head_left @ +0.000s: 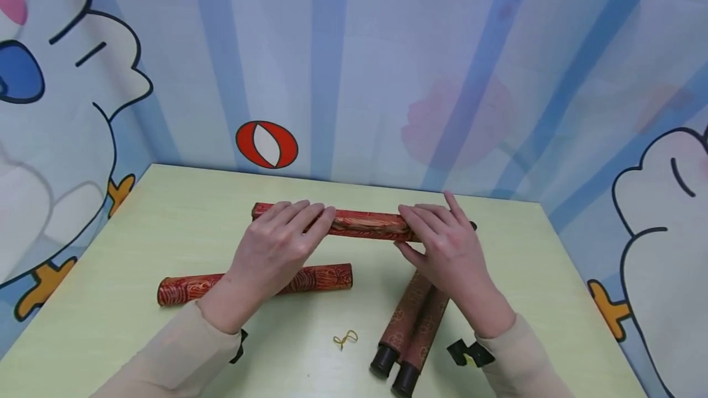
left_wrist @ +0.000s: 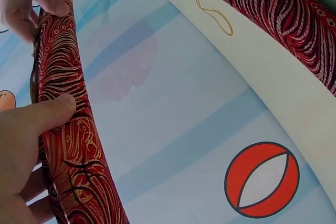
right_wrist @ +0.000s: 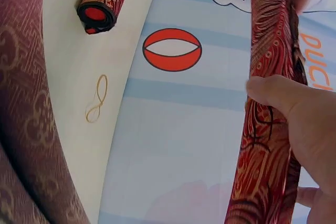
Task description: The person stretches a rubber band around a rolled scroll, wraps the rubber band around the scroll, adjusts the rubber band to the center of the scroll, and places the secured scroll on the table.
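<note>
A roll of red patterned fabric (head_left: 367,224) lies level between my two hands, above the table. My left hand (head_left: 279,247) grips its left half from above, with the thumb (left_wrist: 50,111) along the near side. My right hand (head_left: 449,250) holds it towards the right end, its thumb (right_wrist: 270,87) pressed on the fabric and one finger raised. A loose flap edge runs along the roll's far side in the wrist views. Below my left forearm lies a second red patterned roll (head_left: 326,276), partly hidden by the arm.
Two brown patterned rolls with black end caps (head_left: 406,330) lie side by side under my right hand. A thin yellow elastic band (head_left: 345,339), twisted in a figure eight, rests on the pale table (head_left: 193,214). A printed cloth backdrop (head_left: 376,78) stands behind the table.
</note>
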Motion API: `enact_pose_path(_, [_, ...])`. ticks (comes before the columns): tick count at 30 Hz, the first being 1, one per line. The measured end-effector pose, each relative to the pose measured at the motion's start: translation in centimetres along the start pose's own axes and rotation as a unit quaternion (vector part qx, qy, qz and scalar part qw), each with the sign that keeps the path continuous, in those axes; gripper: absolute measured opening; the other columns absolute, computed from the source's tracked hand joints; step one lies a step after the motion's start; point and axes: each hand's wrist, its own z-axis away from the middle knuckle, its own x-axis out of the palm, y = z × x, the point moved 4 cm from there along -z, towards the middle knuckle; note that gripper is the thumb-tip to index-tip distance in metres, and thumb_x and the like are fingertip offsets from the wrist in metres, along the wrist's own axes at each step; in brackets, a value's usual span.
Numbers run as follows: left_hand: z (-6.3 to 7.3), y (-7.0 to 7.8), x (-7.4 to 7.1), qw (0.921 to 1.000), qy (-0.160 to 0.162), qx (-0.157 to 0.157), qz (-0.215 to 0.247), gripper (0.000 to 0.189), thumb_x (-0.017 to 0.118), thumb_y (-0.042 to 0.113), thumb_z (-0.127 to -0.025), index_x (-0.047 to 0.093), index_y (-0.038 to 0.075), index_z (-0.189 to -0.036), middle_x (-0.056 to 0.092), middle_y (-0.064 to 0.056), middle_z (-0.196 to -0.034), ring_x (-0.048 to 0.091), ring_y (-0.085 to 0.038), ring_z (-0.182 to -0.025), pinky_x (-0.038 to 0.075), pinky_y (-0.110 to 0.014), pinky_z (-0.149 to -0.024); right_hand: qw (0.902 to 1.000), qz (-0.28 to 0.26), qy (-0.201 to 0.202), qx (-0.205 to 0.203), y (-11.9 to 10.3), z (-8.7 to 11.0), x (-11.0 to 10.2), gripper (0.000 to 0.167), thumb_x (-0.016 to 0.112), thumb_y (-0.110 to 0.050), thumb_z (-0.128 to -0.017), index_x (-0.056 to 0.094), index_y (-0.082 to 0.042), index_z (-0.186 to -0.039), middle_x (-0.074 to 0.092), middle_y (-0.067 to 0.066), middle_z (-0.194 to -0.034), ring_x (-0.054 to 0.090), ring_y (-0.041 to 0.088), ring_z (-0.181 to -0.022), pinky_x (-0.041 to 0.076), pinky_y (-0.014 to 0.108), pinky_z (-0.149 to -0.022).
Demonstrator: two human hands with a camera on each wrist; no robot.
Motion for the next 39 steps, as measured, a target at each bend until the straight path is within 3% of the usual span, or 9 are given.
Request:
enact_pose_path(3, [-0.1, 0.0, 0.0, 1.0, 0.002, 0.0, 0.006, 0.04, 0.09, 0.002, -0.084, 0.077, 0.004, -0.122, 0.08, -0.012, -0.111, 0.079, -0.03, -0.094, 0.066, -0.045, -0.083, 0.9997, 0.015, -0.006, 0.018, 0.6, 0.5, -0.6, 0.07, 0.104, -0.023, -0.069, 0.075, 0.0, -0.128, 0.078, 0.019, -0.113, 0.072, 0.038, -0.107, 0.044, 0.068, -0.114])
enact_pose_path(6, [-0.1, 0.1, 0.0, 1.0, 0.002, 0.002, 0.009, 0.04, 0.09, 0.001, -0.084, 0.077, 0.004, -0.122, 0.08, -0.012, -0.111, 0.079, -0.03, -0.094, 0.066, -0.044, -0.082, 0.9996, 0.013, -0.01, 0.024, 1.0, 0.7, -0.9, 0.064, 0.103, -0.018, -0.068, 0.076, 0.0, -0.124, 0.079, 0.018, -0.111, 0.073, 0.038, -0.105, 0.043, 0.07, -0.114])
enact_pose_path(13, [-0.3, 0.5, -0.1, 0.9998, 0.015, 0.003, 0.009, 0.039, 0.09, 0.001, -0.084, 0.077, 0.004, -0.12, 0.08, -0.012, -0.109, 0.079, -0.029, -0.092, 0.066, -0.043, -0.081, 1.0, -0.001, 0.0, 0.006, 0.8, 0.2, -0.8, 0.053, 0.101, -0.01, -0.068, 0.078, 0.0, -0.116, 0.08, 0.015, -0.106, 0.073, 0.037, -0.102, 0.044, 0.07, -0.114])
enact_pose_path(22, [-0.6, 0.8, -0.1, 0.9997, 0.021, 0.007, 0.003, 0.039, 0.09, 0.0, -0.083, 0.078, 0.004, -0.119, 0.08, -0.011, -0.108, 0.078, -0.028, -0.092, 0.066, -0.042, -0.081, 1.0, -0.008, -0.003, -0.004, -0.3, -0.6, -0.2, 0.051, 0.101, -0.015, -0.071, 0.078, -0.002, -0.115, 0.079, 0.014, -0.105, 0.072, 0.036, -0.105, 0.044, 0.067, -0.116])
enact_pose_path(30, [-0.5, 0.7, -0.1, 0.9996, 0.022, 0.016, -0.002, 0.04, 0.089, -0.002, -0.083, 0.077, 0.004, -0.12, 0.08, -0.01, -0.11, 0.078, -0.027, -0.096, 0.066, -0.042, -0.084, 0.9985, 0.007, -0.04, 0.038, 0.7, 0.4, -0.6, 0.067, 0.105, -0.027, -0.065, 0.076, -0.003, -0.121, 0.078, 0.016, -0.111, 0.07, 0.038, -0.11, 0.04, 0.069, -0.117])
enact_pose_path(35, [-0.2, 0.6, -0.2, 0.9994, 0.023, 0.024, -0.008, 0.041, 0.089, -0.003, -0.083, 0.077, 0.004, -0.121, 0.08, -0.01, -0.11, 0.078, -0.028, -0.098, 0.066, -0.043, -0.085, 0.9982, -0.008, -0.051, 0.03, 0.8, 0.1, -0.5, 0.051, 0.101, -0.02, -0.07, 0.078, -0.004, -0.113, 0.079, 0.013, -0.107, 0.069, 0.037, -0.111, 0.039, 0.07, -0.118])
enact_pose_path(39, [0.0, 0.6, -0.2, 0.9994, 0.022, 0.022, -0.012, 0.041, 0.089, -0.004, -0.082, 0.077, 0.004, -0.121, 0.079, -0.011, -0.111, 0.078, -0.029, -0.098, 0.065, -0.043, -0.086, 0.9987, -0.008, -0.048, 0.017, 0.3, -0.1, -0.4, 0.049, 0.101, -0.017, -0.07, 0.079, -0.004, -0.111, 0.079, 0.013, -0.106, 0.07, 0.036, -0.11, 0.039, 0.069, -0.119])
